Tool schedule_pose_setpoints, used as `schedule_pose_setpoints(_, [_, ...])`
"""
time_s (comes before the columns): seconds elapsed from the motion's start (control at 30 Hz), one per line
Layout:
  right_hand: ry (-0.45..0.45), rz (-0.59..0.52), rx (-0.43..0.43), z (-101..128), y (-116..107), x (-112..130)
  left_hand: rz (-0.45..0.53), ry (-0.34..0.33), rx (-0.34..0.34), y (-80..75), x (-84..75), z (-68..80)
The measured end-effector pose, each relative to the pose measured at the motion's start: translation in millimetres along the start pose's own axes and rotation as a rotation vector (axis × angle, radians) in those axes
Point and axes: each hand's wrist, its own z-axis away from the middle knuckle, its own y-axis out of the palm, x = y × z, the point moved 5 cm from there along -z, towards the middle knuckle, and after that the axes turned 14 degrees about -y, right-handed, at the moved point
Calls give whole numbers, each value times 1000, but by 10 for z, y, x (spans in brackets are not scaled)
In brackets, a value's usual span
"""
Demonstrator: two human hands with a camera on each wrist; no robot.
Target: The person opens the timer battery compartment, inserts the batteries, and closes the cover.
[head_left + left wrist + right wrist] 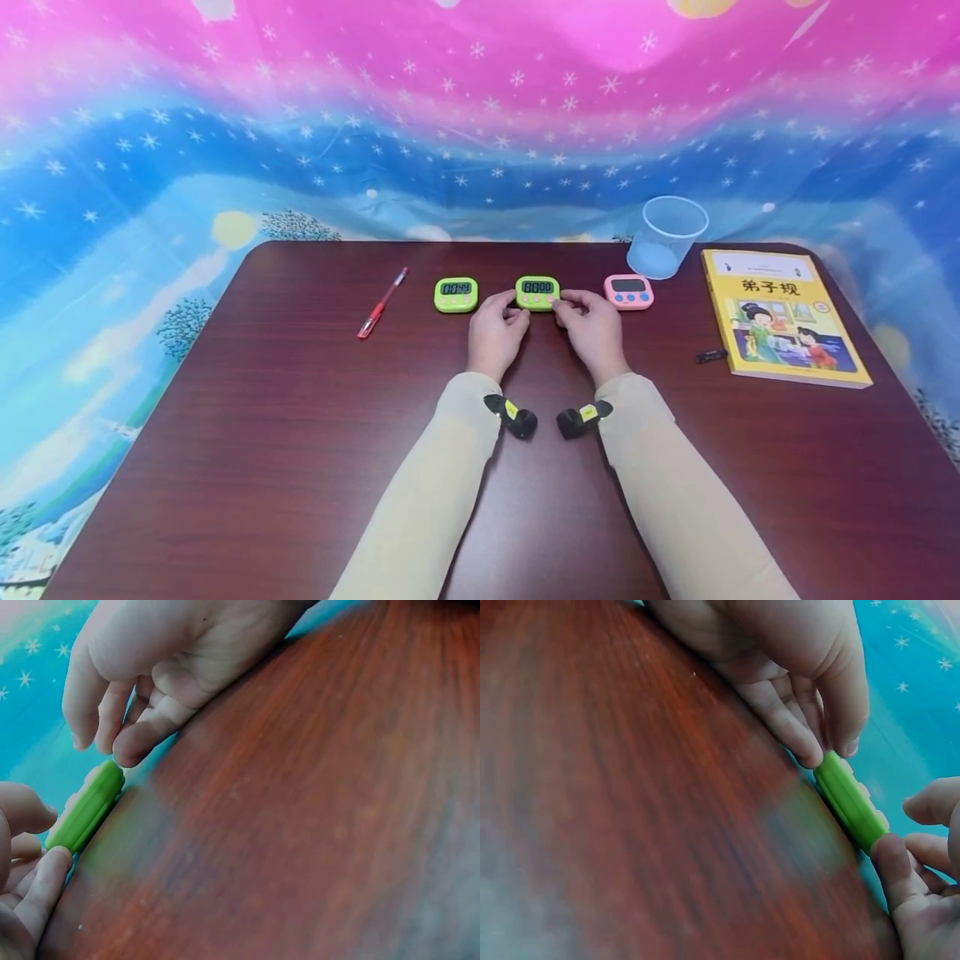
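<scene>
A green digital timer (537, 294) with a lit display lies between both hands at the back middle of the dark wooden table. At its left end the left hand (497, 335) holds it, thumb at the front edge. The right hand (595, 332) holds the opposite end, its thumb (891, 856) on the front corner and its index finger raised in the right wrist view. Both wrist views show the timer's green edge (88, 806) low against the tabletop. Another green timer (456, 295) lies left of the left hand; a pink timer (629, 292) lies beyond the right hand.
A red pen (383, 302) lies on the left. Behind the pink timer stands a clear plastic cup (667, 237). A yellow book (783, 317) lies on the right, with a small black object (711, 356) at its edge. A patterned cloth (480, 125) hangs behind the table (262, 467).
</scene>
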Motion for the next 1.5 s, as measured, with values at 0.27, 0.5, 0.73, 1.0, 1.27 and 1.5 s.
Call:
schedule_pose_setpoints(0.27, [-24,-104,-31,8,30,3,38,23,10,-31,16,22])
schedule_pose_setpoints(0.5, [-28,-158,-48,25,-6,-21,153,39,4,-40,-14,70])
schedule_pose_setpoints(0.73, [-78,-232,-113,46,-68,-3,261,95,-20,-18,-59,104])
schedule_pose_setpoints(1.0, [-213,-145,-276,63,-217,60,297,260,-3,52,-162,206])
schedule_pose_setpoints(1.27, [-358,-63,-475,46,-508,77,241,365,92,243,-259,346])
schedule_pose_setpoints(1.5, [-268,-34,-541,1,-669,10,151,348,187,445,-373,445])
